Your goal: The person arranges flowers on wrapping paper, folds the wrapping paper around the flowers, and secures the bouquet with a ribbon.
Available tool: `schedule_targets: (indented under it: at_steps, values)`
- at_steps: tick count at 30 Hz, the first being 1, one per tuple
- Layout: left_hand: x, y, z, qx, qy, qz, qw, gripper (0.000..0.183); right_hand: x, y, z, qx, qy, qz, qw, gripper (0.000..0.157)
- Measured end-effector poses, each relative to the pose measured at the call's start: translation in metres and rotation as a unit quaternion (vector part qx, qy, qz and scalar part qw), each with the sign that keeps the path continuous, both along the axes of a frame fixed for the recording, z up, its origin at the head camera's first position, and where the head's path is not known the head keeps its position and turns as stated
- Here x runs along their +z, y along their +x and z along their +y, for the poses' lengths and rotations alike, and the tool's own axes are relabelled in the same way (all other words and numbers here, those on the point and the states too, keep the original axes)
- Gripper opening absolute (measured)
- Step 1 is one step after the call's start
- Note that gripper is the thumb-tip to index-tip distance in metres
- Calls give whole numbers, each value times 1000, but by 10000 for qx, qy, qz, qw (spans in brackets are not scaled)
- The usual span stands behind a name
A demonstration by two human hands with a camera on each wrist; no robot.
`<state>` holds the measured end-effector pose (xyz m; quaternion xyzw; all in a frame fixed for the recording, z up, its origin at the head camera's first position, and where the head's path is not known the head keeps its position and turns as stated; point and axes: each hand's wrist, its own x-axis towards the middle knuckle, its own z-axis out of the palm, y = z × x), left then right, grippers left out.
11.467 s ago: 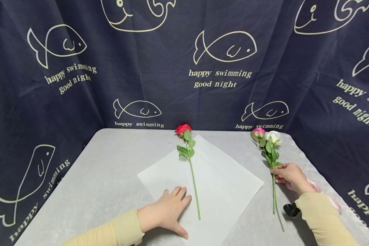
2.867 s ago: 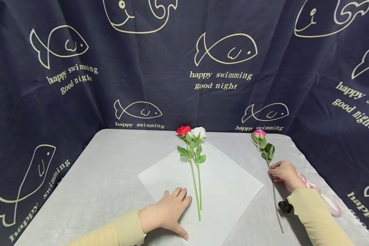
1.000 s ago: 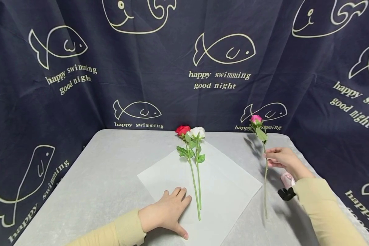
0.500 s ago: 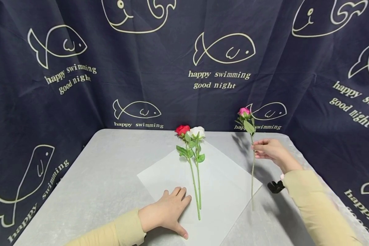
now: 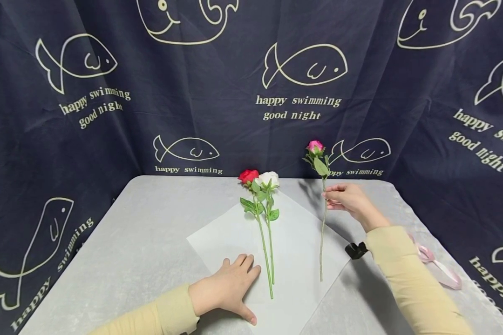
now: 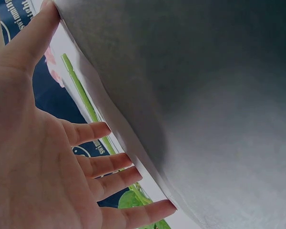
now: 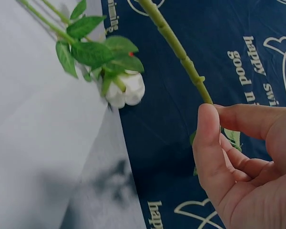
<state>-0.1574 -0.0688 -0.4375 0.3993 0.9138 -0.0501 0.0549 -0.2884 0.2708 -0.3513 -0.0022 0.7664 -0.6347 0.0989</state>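
Pink rose, I see, is pinched in the right hand, well apart from the spread left hand.

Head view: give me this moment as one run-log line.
right hand: pinches pink rose by stem, aloft | left hand: spread on white paper edge | red rose, white rose: lying partly on paper

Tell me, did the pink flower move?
Yes: the pink flower lay right of the paper; now it's lifted and farther left, partly over the paper's right side.
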Motion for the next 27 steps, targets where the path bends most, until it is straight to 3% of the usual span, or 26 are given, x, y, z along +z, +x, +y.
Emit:
schedule_targets:
  at_steps: [9,27]
  values:
    - [1,0,-1,42,35,-77,10000,113,-10,-4,-31,-8,-355,94,9993,37]
    - [0,-1,-1,32,35,-25,10000,114,-53,-4,-78,-211,-979,-132,9949,41]
